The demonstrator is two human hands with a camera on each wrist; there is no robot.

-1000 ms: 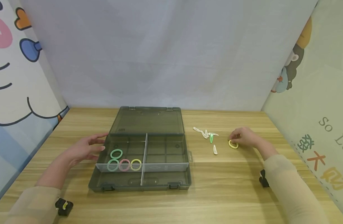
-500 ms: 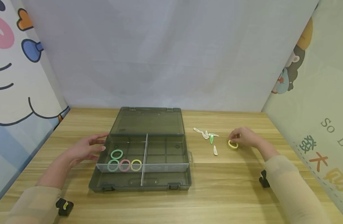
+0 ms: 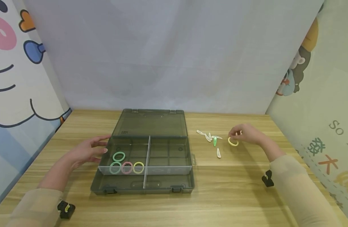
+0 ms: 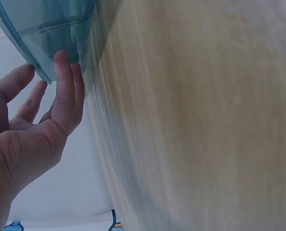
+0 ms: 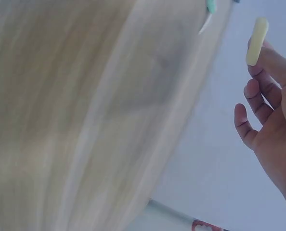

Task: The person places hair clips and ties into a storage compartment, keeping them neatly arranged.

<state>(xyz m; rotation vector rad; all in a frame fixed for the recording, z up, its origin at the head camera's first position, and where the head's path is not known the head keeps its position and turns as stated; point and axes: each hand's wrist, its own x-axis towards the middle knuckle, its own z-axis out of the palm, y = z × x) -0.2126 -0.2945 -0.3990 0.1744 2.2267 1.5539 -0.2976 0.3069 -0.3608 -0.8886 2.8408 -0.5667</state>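
Observation:
My right hand (image 3: 246,134) pinches a yellow hair tie (image 3: 233,142) between thumb and fingertips, raised off the table at the right. In the right wrist view the hair tie (image 5: 257,42) appears edge-on, while the other fingers stay loosely bent. At the left, my left hand (image 3: 84,152) touches the side of a smoky clear storage box (image 3: 142,190) with fairly straight fingers. In the left wrist view its thumb meets the box rim (image 4: 18,43). Two green hair ties (image 3: 118,152), a pink hair tie (image 3: 126,163) and another yellow hair tie (image 3: 138,163) lie in the box's left compartment.
Several white snap hair clips (image 3: 218,153) and a green one (image 3: 215,142) lie between box and right hand. The box lid (image 3: 152,123) lies folded back. A pale divider (image 3: 168,170) crosses the box. Behind the wooden table (image 3: 219,195) hangs a pale cloth (image 3: 168,56).
My right hand has lifted the yellow hair tie off the table and shifted it slightly left. The left hand stays at the box.

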